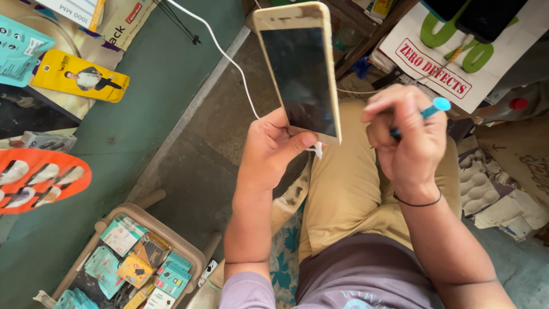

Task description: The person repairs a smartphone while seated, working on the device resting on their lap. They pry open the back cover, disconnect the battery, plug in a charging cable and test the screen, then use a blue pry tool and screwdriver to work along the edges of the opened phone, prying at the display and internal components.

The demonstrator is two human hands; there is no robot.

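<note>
- We note the left hand (269,150) clasping a gold smartphone (300,71) by its lower end, raised above the lap.
- The right hand (409,137) is fisted around a blue-handled tool (433,107), just beside the phone.

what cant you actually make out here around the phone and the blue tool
Head view only:
- Tip of the blue tool: hidden inside the right hand, so its kind is unclear.
- Back of the phone: turned away; its lower end is covered by the left hand.
- Where the white cable ends: cut off by the top edge above, hidden behind the left hand below.
- Phone screen: dark, nothing readable.
</note>
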